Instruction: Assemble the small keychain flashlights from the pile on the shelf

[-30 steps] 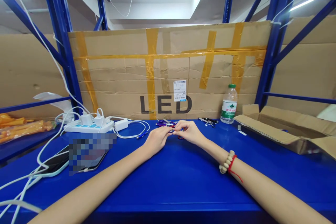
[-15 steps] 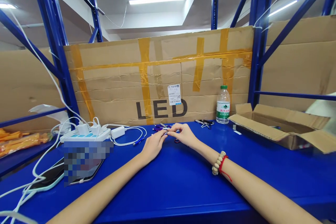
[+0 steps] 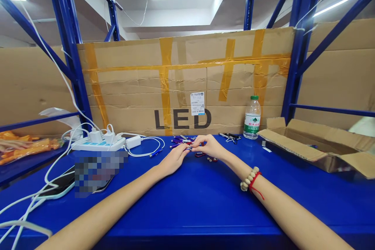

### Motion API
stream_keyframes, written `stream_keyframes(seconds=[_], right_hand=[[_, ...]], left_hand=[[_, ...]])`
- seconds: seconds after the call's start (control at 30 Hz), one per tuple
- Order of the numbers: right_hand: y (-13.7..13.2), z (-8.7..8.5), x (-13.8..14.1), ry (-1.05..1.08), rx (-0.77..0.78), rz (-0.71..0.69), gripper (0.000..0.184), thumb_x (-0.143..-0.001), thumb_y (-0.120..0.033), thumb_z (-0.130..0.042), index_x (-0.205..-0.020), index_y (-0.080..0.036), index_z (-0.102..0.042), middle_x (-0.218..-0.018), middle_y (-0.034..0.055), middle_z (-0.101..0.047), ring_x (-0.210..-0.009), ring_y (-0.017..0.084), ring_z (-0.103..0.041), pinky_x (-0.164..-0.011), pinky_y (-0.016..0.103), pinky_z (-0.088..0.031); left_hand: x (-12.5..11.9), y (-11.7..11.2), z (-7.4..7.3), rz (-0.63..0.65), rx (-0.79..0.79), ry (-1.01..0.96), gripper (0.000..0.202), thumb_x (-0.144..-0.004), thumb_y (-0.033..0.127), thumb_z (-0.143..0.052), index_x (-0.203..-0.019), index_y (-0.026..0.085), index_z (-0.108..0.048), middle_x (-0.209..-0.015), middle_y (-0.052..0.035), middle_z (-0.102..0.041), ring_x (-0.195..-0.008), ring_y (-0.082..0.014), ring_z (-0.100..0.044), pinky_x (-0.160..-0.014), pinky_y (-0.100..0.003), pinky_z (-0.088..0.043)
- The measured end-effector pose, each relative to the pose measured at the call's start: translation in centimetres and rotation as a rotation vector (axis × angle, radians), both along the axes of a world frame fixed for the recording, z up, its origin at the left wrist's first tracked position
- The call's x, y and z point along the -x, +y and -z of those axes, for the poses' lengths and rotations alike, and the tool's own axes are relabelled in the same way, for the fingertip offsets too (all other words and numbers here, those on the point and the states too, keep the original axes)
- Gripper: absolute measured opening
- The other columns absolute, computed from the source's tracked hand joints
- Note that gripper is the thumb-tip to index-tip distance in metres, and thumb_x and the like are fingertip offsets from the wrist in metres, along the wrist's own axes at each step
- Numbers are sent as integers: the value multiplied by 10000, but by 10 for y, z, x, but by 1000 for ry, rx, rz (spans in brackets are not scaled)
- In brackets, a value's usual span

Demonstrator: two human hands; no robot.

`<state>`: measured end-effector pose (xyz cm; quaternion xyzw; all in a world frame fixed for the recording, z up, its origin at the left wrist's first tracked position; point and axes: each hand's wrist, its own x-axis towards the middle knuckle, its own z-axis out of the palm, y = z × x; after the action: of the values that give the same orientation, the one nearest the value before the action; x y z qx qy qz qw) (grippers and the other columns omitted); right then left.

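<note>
My left hand (image 3: 173, 160) and my right hand (image 3: 208, 147) meet over the blue tabletop (image 3: 187, 199), fingers closed at the tips. Between them is a small, slim thing, mostly covered by my fingers; I cannot make out its kind. Just behind my hands lies a loose pile of blue and purple pens (image 3: 178, 140). Under my right hand a dark red loop (image 3: 200, 154) rests on the surface, with a few tiny metallic pieces (image 3: 212, 159) beside it. A single blue pen (image 3: 156, 153) lies apart, left of my left hand.
A white power strip (image 3: 99, 144) with chargers and cables stands at left, near a phone (image 3: 60, 183). Black pens or clips (image 3: 231, 137), a water bottle (image 3: 252, 119) and an open cardboard box (image 3: 310, 152) are at right. A large cardboard panel (image 3: 131, 86) closes the back.
The view has shifted slightly, so most things sit further right. My hands stay together at the fingertips. The tiny metallic pieces beside my right hand now show.
</note>
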<state>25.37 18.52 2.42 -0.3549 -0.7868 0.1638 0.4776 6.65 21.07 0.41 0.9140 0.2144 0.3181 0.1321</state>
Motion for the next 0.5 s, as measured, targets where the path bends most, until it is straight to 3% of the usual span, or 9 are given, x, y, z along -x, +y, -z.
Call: stream_keyframes(seconds=[0.23, 0.5], right_hand=[[2, 4, 1, 13, -8, -22, 294, -589, -438, -714, -581, -151, -649, -659, 46, -619, -639, 144, -567, -617, 269, -438], [-5, 4, 8, -44, 54, 78, 249, -653, -367, -660, -573, -134, -627, -573, 26, -579, -529, 102, -494, -531, 235, -390]], left_hand=[[3, -3, 1, -12, -50, 52, 254, -907, 263, -311, -997, 181, -535, -998, -47, -610, -910, -171, -566, -824, -289, -436], [4, -5, 2, -106, -170, 60, 259, -891, 239, -348, -1017, 176, -565, -1058, -52, -617, -972, -194, -571, -861, -315, -445]])
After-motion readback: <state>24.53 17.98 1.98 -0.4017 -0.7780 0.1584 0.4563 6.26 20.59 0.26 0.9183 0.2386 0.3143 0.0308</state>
